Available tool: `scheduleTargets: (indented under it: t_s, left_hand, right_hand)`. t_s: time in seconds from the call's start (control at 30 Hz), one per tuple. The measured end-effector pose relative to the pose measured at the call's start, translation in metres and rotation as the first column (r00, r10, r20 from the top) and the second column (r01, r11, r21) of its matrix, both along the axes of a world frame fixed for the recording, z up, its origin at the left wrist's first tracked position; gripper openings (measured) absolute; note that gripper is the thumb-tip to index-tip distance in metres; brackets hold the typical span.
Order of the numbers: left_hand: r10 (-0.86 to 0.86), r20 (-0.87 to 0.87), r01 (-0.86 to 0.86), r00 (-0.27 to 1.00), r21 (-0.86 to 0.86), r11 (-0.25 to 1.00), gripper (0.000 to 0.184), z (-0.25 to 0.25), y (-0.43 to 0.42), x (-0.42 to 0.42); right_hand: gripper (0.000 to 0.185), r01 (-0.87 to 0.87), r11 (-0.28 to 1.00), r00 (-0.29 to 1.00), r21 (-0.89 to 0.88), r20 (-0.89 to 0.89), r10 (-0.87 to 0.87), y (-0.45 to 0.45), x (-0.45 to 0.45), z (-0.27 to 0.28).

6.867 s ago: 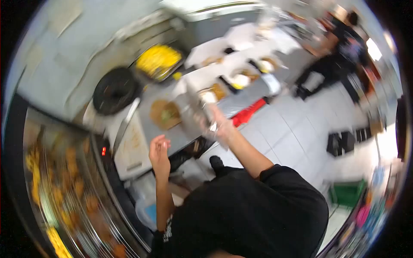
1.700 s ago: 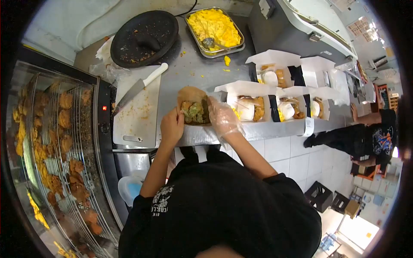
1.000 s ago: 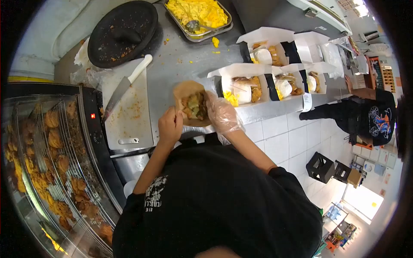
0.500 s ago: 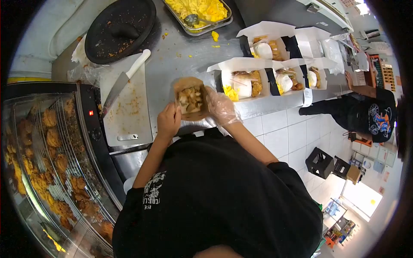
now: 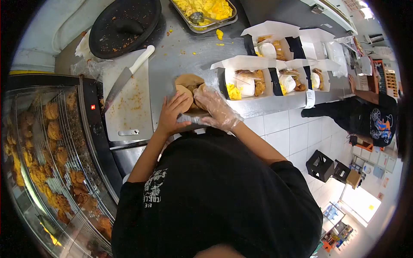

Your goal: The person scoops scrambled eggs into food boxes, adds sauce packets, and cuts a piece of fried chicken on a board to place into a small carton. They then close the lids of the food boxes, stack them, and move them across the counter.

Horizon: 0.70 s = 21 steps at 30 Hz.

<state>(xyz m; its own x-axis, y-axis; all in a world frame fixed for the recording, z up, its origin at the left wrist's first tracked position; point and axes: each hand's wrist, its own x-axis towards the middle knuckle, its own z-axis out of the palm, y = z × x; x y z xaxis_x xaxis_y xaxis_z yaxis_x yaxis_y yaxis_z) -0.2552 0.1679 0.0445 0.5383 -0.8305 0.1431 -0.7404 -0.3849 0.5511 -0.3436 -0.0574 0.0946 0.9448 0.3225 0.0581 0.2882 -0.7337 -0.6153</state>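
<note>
A brown cardboard takeaway box (image 5: 189, 80) stands at the counter's front edge with its flaps partly folded inward. Food inside shows only through a narrow gap. My bare left hand (image 5: 171, 115) holds the box's left side, fingers laid over the round-edged left flap and thumb pointing right. On the opposite side my right hand (image 5: 216, 109), in a clear plastic glove, holds the box with its fingers over the right flap. To the left, a white-handled knife (image 5: 124, 79) lies on a white cutting board (image 5: 129, 103) strewn with crumbs.
Several open boxes of rice and fried food (image 5: 247, 84) line the counter at right. Behind are a metal tray of scrambled egg (image 5: 211, 28) and a round black lid (image 5: 124, 28). A heated cabinet (image 5: 92, 124) stands left. Another person (image 5: 370, 114) works far right.
Both hands have moved from the box's sides onto its flaps. The side flaps are now folded inward, hiding most of the food. The view has shifted slightly.
</note>
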Motion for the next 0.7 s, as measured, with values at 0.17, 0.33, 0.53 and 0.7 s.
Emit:
scheduleTargets:
  t_s: [0.17,0.33,0.53,0.7]
  left_hand:
    - [0.082,-0.051,-0.080,0.995,0.037,0.996,0.065,-0.020,0.000,0.003]
    - [0.357,-0.128,-0.378,0.925,-0.216,0.900,0.095,0.022,-0.027,-0.002]
    - [0.251,-0.086,-0.249,0.964,0.038,0.968,0.114,0.035,-0.032,0.025]
    - [0.336,-0.372,-0.337,0.865,0.065,0.939,0.094,0.047,-0.030,0.026]
  right_hand:
    - [0.053,0.217,0.962,0.976,0.167,-0.069,-0.208,0.010,0.018,-0.005]
    - [0.050,0.346,0.938,0.894,-0.020,0.311,-0.324,0.018,0.016,0.003]
    - [0.047,0.354,0.923,0.935,-0.151,0.035,-0.353,0.029,0.010,0.025]
    - [0.034,0.238,0.971,0.971,-0.026,0.035,-0.237,0.023,0.009,0.012]
